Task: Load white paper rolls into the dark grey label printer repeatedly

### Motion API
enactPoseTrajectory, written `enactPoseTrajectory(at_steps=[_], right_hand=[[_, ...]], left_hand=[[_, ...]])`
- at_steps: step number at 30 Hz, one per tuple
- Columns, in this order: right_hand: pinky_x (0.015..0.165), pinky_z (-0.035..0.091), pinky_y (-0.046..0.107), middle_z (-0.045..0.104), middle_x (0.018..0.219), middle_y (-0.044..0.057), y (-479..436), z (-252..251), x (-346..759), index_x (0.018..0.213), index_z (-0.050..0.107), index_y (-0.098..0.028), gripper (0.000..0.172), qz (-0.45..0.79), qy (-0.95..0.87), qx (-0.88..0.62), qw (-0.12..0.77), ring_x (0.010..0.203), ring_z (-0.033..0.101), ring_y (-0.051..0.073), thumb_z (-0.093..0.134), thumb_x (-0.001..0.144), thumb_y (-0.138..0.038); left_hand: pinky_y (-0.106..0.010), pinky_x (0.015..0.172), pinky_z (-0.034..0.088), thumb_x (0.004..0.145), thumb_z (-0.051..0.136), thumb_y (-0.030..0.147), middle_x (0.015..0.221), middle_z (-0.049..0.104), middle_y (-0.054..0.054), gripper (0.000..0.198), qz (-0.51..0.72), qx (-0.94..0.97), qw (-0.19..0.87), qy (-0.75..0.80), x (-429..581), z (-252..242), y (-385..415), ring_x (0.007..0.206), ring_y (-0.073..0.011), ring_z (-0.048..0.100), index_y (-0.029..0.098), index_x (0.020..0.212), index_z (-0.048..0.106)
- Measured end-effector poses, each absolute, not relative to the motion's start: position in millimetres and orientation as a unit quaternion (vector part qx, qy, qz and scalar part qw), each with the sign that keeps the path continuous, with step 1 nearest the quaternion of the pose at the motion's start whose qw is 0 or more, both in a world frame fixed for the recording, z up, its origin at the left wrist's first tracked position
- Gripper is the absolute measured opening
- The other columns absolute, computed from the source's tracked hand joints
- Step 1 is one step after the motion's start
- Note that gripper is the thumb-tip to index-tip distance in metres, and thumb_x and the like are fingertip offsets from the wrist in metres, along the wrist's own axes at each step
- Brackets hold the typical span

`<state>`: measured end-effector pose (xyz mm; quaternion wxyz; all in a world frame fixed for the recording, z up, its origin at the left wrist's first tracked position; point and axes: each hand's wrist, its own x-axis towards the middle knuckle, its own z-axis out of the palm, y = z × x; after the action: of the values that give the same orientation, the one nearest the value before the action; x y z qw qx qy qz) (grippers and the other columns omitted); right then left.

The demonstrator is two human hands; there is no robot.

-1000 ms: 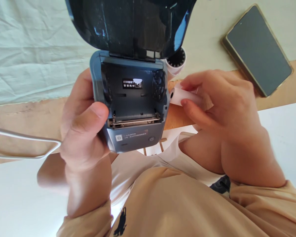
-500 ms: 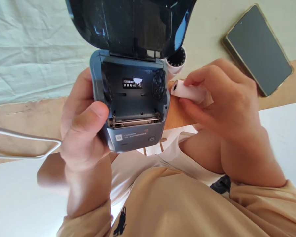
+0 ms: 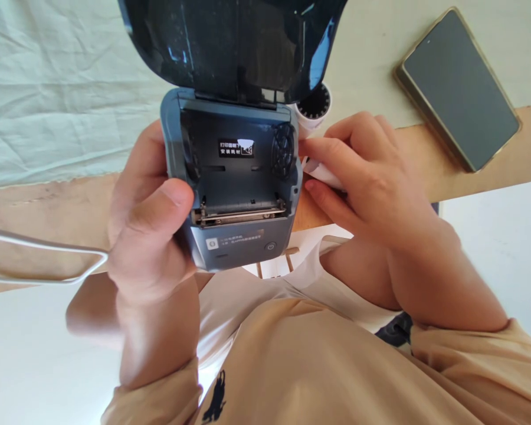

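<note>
Far out past my left knuckles, a thin white loop [image 3: 48, 262] lay on the counter [image 3: 48, 206], well apart from anything I held. My left hand [image 3: 148, 236] gripped the small blue-grey printer [image 3: 234, 189] from its left side, the fingers wrapped behind the casing and the thumb pressed on the front corner near the metal cutter bar. The dark lid [image 3: 234, 47] stood swung open above my fingertips, and the paper bay lay bare between my two hands, with a black label showing on its back wall. Just beyond the printer's right edge, above my right fingertips, a white spool with a black ribbed end [image 3: 314, 109] stood on the counter. My right hand [image 3: 371, 183] sat just beside the printer's right wall, its fingers pinched closed around a small white paper roll [image 3: 321, 172], most of it hidden under my forefinger, its end nearly touching the casing. Farther right, well beyond my right knuckles, a dark phone [image 3: 458, 88] lay flat on the counter.
</note>
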<state>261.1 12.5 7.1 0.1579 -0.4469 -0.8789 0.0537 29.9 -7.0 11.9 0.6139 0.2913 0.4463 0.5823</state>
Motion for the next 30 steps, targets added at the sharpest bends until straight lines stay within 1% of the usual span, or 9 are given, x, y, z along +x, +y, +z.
enactPoseTrajectory(at_steps=[4,8,11,14,18,20,24,27,30], right_hand=[[0.087,0.054,0.045,0.063,0.118,0.009,14,2,261,0.137,0.059,-0.025,0.037,0.041,-0.883,-0.447,0.138,0.103,0.065,0.026,0.054,0.101,-0.036],[0.083,0.057,0.042,0.065,0.117,0.009,12,7,256,0.142,0.050,-0.026,0.040,0.035,-0.875,-0.461,0.147,0.104,0.067,0.026,0.053,0.102,-0.030],[0.078,0.055,0.039,0.069,0.110,0.007,11,9,254,0.136,0.049,-0.027,0.035,0.013,-0.867,-0.472,0.161,0.097,0.071,0.025,0.055,0.102,-0.028],[0.073,0.051,0.037,0.074,0.104,0.002,10,7,255,0.127,0.053,-0.028,0.030,-0.007,-0.870,-0.448,0.206,0.089,0.072,0.022,0.061,0.099,-0.029],[0.078,0.054,0.035,0.079,0.114,0.001,10,8,257,0.113,0.058,-0.026,0.013,0.031,-0.871,-0.445,0.206,0.096,0.076,0.019,0.061,0.101,-0.025],[0.082,0.058,0.035,0.077,0.118,0.002,10,9,257,0.114,0.060,-0.026,0.015,0.065,-0.868,-0.445,0.213,0.101,0.076,0.019,0.060,0.100,-0.022],[0.077,0.058,0.035,0.073,0.114,0.005,12,12,259,0.117,0.065,-0.026,0.025,0.069,-0.866,-0.437,0.234,0.097,0.073,0.019,0.059,0.095,-0.016],[0.075,0.056,0.032,0.073,0.107,0.004,14,17,261,0.115,0.065,-0.026,0.024,0.094,-0.859,-0.449,0.226,0.093,0.071,0.016,0.057,0.096,-0.013],[0.069,0.052,0.028,0.073,0.099,0.002,16,27,263,0.110,0.063,-0.024,0.021,0.130,-0.859,-0.417,0.267,0.085,0.068,0.012,0.062,0.091,-0.013]], left_hand=[[-0.087,0.099,0.057,0.094,0.059,0.049,0.104,0.070,-0.008,0.042,0.617,0.332,0.570,0.430,36,11,-9,0.142,-0.0490,0.062,0.015,0.113,0.072],[-0.089,0.106,0.050,0.095,0.059,0.048,0.102,0.067,-0.007,0.041,0.621,0.324,0.565,0.436,39,8,-9,0.145,-0.0481,0.059,0.015,0.115,0.072],[-0.088,0.112,0.047,0.095,0.060,0.047,0.103,0.066,-0.007,0.041,0.621,0.333,0.565,0.429,35,6,-8,0.149,-0.0474,0.055,0.014,0.116,0.073],[-0.083,0.111,0.054,0.092,0.065,0.048,0.104,0.070,-0.009,0.041,0.604,0.343,0.600,0.397,30,7,-7,0.150,-0.0473,0.055,0.015,0.115,0.072],[-0.076,0.105,0.063,0.091,0.064,0.044,0.099,0.075,-0.009,0.038,0.584,0.355,0.590,0.431,28,11,-6,0.142,-0.0451,0.063,0.015,0.115,0.073],[-0.076,0.106,0.063,0.091,0.065,0.043,0.097,0.075,-0.007,0.037,0.582,0.357,0.586,0.436,29,12,-5,0.140,-0.0437,0.064,0.016,0.114,0.074],[-0.073,0.109,0.062,0.091,0.065,0.047,0.100,0.073,-0.010,0.042,0.605,0.340,0.593,0.409,30,9,-5,0.143,-0.0450,0.062,0.014,0.115,0.073],[-0.069,0.108,0.065,0.086,0.074,0.048,0.105,0.074,-0.012,0.045,0.601,0.334,0.611,0.392,28,6,-5,0.141,-0.0478,0.063,0.012,0.114,0.072],[-0.068,0.102,0.067,0.087,0.073,0.048,0.104,0.074,-0.011,0.047,0.593,0.346,0.616,0.386,26,4,-4,0.134,-0.0463,0.068,0.011,0.117,0.071]])
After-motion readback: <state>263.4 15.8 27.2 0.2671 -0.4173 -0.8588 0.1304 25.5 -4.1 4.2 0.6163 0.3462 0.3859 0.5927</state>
